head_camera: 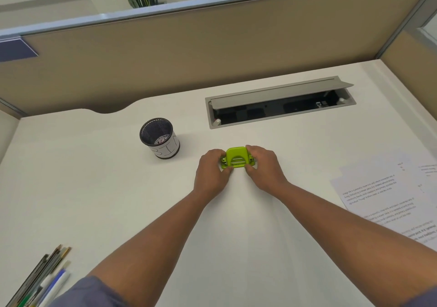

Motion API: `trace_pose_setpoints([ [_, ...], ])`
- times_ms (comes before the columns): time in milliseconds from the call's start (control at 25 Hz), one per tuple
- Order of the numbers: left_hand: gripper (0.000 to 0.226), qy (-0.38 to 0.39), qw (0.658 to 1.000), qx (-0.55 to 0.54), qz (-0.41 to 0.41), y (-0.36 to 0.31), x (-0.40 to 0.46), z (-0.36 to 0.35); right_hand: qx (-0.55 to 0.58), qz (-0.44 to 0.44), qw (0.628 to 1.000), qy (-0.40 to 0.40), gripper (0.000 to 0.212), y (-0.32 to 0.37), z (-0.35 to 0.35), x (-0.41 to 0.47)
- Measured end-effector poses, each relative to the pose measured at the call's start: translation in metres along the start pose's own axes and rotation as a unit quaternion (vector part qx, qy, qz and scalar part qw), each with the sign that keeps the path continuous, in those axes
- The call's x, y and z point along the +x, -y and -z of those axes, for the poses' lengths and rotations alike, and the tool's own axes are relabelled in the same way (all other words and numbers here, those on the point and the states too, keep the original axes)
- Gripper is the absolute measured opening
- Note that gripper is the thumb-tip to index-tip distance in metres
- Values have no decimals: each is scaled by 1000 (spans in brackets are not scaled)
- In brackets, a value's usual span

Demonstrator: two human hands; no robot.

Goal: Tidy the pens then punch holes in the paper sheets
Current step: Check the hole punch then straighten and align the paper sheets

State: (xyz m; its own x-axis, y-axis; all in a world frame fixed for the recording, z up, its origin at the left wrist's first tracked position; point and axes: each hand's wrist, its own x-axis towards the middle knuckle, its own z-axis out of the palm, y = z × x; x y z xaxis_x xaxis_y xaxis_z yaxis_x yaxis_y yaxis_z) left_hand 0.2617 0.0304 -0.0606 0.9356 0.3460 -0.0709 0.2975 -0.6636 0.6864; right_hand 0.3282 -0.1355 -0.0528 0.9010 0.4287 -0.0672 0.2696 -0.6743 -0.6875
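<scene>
1. Hands: left hand [211,174] and right hand [263,167] grip the small lime-green metal hole punch [237,158] from its 9 and 3 o'clock ends, fingers curled round it, at the white desk's [118,188] centre.
2. Black mesh pen cup [159,138] at 10 o'clock; loose pens and pencils [45,278] at 7; printed paper sheets [387,195] at 4.

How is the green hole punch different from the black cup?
The green hole punch is bright, solid and low; the black mesh cup is dark, see-through and taller. Both hands, left and right, grip the punch, while nobody touches the cup. Both stand on the white desk.
</scene>
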Motion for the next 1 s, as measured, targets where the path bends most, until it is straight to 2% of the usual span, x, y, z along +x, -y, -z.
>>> trace_pose_setpoints([
  [120, 58, -10, 1000, 14, -6, -7, -13, 2, 8, -20, 1000, 17, 67, -3, 4, -18],
  [240, 58, -20, 999, 16, -43, -24, -38, -3, 8, -35, 999, 7, 68, -13, 18, -49],
  [440, 57, 88, 983, 71, -147, -66, -98, -39, -22, -101, 994, -48, 62, -56, 61, -121],
  [600, 63, 187, 949, 117, -225, -93, -146, -85, -83, -179, 975, -101, 60, -114, 108, -171],
  [800, 71, 275, 915, 159, -249, -128, -171, -139, -137, -338, 924, -116, 77, -199, 181, -214],
  [1000, 79, 294, 903, 192, -248, -168, -176, -180, -145, -388, 905, -102, 89, -257, 230, -232],
])
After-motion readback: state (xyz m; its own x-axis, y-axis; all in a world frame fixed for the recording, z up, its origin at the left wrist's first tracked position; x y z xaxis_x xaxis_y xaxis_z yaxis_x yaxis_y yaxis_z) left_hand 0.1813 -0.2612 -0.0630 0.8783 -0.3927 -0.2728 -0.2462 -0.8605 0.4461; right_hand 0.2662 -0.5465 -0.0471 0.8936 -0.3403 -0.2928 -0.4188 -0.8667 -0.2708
